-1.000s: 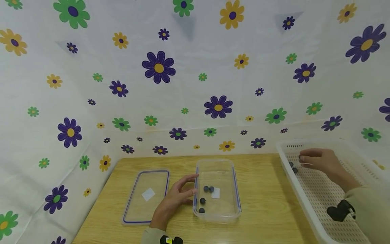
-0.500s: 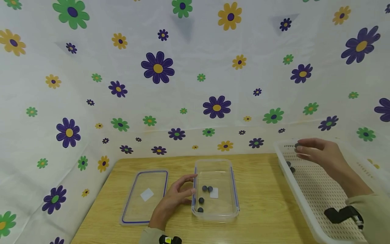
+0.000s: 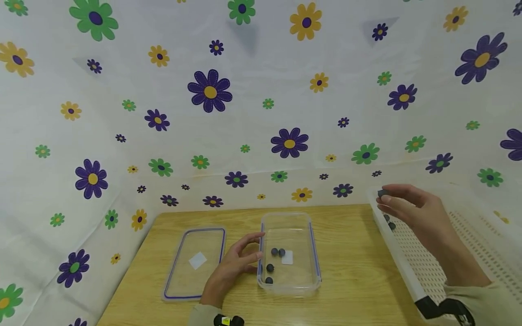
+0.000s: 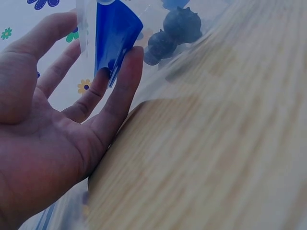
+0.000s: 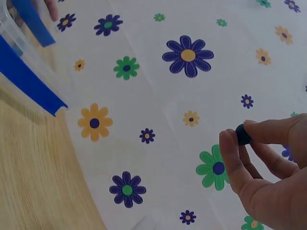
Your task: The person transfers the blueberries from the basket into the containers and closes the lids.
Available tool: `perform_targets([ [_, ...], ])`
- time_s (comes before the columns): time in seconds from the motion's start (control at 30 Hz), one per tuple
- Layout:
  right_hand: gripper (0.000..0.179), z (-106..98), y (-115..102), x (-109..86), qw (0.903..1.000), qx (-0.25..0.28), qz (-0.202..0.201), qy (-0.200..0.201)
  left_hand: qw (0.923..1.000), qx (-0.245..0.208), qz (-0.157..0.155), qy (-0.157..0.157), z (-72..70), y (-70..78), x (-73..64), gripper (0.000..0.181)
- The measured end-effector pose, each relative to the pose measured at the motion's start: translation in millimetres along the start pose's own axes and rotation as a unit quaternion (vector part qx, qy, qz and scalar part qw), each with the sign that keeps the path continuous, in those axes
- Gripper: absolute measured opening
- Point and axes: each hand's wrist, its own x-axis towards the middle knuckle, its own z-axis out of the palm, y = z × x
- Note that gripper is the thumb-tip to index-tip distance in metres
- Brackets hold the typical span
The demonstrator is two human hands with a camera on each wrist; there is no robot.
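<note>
My right hand (image 3: 418, 217) pinches a dark blueberry (image 3: 382, 193) between thumb and fingertips, raised over the left rim of the white basket (image 3: 399, 267). The right wrist view shows the same blueberry (image 5: 243, 135) at the fingertips. A clear plastic container (image 3: 295, 235) stands lidless on the table, with several blueberries (image 3: 274, 251) lying in its left part. My left hand (image 3: 232, 265) rests its fingertips against the container's left side. Up close in the left wrist view, the fingers touch a hanging blue clip flap (image 4: 115, 33), and blueberries (image 4: 182, 25) show through the clear wall.
The container's clear lid (image 3: 179, 276), edged in blue with a white square (image 3: 197, 260) on it, lies left of my left hand. More blueberries (image 3: 392, 226) sit along the basket's left inner side. A flowered sheet (image 3: 253, 122) hangs behind the wooden table (image 3: 346, 271).
My right hand has lifted the blueberry up from inside the basket and carried it left to the basket's rim. The left hand has stayed against the container.
</note>
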Motion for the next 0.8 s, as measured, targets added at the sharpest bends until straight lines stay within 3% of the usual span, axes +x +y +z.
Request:
perform_targets([
  [0.1,0.029,13.9,2.0,-5.5,0.9981,0.058,-0.016,0.007,1.0,-0.002,-0.003,-0.002,0.2,-0.4,-0.7,0.06],
  [0.33,0.031,47.8,-1.8,-16.2,0.9909,0.13,-0.031,0.017,1.0,0.002,0.0,0.004,0.1,0.9,-1.3,0.064],
  [0.57,0.036,82.3,-2.3,-23.1,0.9897,0.143,-0.005,0.009,1.0,0.004,-0.005,0.008,-2.6,0.9,-1.0,0.065],
  [0.8,0.032,99.5,0.4,-21.7,0.9828,0.184,-0.017,0.01,1.0,0.003,0.002,-0.005,-1.6,0.6,0.5,0.065],
])
